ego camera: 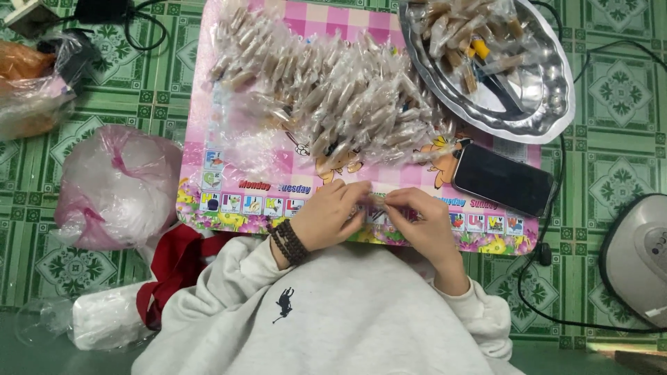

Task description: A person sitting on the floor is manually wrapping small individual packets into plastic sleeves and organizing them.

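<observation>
We are working over a pink mat (243, 167), a candy heap (326, 97) lying at twelve o'clock, a metal tray (549, 104) at one. Our left hand (333, 215) and right hand (424, 222) are both pinching a small wrapper (376, 202) at center.

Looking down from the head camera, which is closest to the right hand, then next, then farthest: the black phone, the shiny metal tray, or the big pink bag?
From the right hand:
1. Black phone, lying on the pink board just beyond and to the right of the hand.
2. Shiny metal tray, at the board's top right corner, past the phone.
3. Big pink bag, far off on the floor at the left.
</observation>
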